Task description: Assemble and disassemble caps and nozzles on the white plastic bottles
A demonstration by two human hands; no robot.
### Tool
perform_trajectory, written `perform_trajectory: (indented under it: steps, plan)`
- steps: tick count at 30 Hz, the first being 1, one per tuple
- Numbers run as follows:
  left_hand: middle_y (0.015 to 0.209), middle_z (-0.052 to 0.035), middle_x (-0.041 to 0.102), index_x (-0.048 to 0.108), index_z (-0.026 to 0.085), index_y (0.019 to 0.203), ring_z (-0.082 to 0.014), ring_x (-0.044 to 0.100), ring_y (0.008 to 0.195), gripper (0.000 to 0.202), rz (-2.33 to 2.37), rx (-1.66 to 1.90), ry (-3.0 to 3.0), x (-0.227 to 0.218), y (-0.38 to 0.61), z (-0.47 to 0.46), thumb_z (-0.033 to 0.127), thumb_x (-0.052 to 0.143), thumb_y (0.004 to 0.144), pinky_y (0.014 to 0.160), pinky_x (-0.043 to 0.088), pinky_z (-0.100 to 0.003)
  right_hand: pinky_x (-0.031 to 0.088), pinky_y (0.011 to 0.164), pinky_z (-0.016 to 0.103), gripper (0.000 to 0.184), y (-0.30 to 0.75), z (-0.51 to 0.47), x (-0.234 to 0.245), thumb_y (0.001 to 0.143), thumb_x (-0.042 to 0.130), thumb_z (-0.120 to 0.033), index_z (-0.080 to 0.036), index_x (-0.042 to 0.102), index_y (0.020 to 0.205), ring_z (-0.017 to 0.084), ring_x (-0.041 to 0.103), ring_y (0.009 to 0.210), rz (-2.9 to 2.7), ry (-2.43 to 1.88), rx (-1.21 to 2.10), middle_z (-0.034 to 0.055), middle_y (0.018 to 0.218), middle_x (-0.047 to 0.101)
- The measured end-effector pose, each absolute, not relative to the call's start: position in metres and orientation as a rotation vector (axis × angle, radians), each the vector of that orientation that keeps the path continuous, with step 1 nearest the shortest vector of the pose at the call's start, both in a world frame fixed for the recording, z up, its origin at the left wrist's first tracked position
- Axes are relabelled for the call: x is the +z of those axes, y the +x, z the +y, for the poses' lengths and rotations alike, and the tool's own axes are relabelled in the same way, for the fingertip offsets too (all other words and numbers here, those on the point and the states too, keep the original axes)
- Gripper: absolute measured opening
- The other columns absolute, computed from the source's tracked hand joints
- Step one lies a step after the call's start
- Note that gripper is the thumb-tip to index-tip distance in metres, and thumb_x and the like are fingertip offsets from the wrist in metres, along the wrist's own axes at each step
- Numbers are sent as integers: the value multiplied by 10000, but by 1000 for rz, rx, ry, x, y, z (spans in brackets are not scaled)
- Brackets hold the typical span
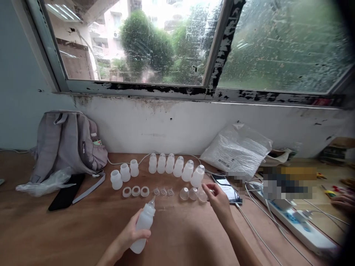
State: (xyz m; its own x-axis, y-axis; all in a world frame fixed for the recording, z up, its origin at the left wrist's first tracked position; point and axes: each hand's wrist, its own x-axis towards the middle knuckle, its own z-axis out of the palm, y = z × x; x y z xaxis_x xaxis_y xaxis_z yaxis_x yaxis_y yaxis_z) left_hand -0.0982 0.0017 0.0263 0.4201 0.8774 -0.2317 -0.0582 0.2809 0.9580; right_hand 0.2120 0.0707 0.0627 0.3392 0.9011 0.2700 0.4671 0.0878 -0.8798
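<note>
My left hand (135,232) is wrapped round a milky-white baby bottle (143,224), tilted to the right, with a clear teat on top. My right hand (217,201) pinches a clear bottle cap (203,195) at the right end of a short row of clear domed caps (184,194). In front of the hands lie three clear teats (163,191) and three white screw rings (135,191). Behind the rings stand three bottles without tops (125,173). Several bottles with clear caps (170,164) form a curved row at the back.
At the left sit a grey backpack (66,144), a crumpled plastic bag (47,184) and a black flat item (66,192). Right of my hand are a phone (226,188), a silvery plastic package (238,147), cables and a power strip (310,232). Another person's hand (344,202) shows at far right.
</note>
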Motion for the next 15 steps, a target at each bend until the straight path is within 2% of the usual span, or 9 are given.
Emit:
perform_trajectory:
  steps: [2, 5, 11, 15]
  plan:
    - [651, 38, 507, 392, 172, 1095, -113, 491, 546, 596, 944, 801, 1063, 22, -94, 2, 300, 658, 577, 517, 421, -252, 420, 565, 278, 399, 222, 62, 45, 636, 557, -539, -170, 551, 787, 201, 571, 648, -1364, -1677, 413, 78, 749, 622]
    - [659, 35, 508, 410, 175, 1074, -108, 499, 537, 596, 936, 795, 1028, 15, -85, 3, 325, 678, 563, 505, 419, -243, 422, 605, 305, 362, 232, 50, 22, 660, 524, -531, -195, 529, 795, 239, 599, 713, -1451, -1864, 326, 92, 796, 636]
    - [701, 3, 523, 454, 160, 912, -121, 532, 508, 412, 933, 854, 962, 8, -86, 2, 359, 643, 605, 466, 408, -244, 418, 606, 292, 275, 234, 42, 2, 733, 443, -446, -217, 491, 876, 238, 591, 790, -1608, -1947, 242, 89, 889, 618]
    - [725, -13, 533, 455, 153, 947, -127, 542, 542, 402, 929, 910, 926, 12, -90, 1, 354, 617, 639, 493, 424, -254, 424, 656, 304, 273, 234, 50, -7, 725, 450, -416, -193, 473, 883, 232, 573, 813, -1644, -1907, 169, 105, 916, 582]
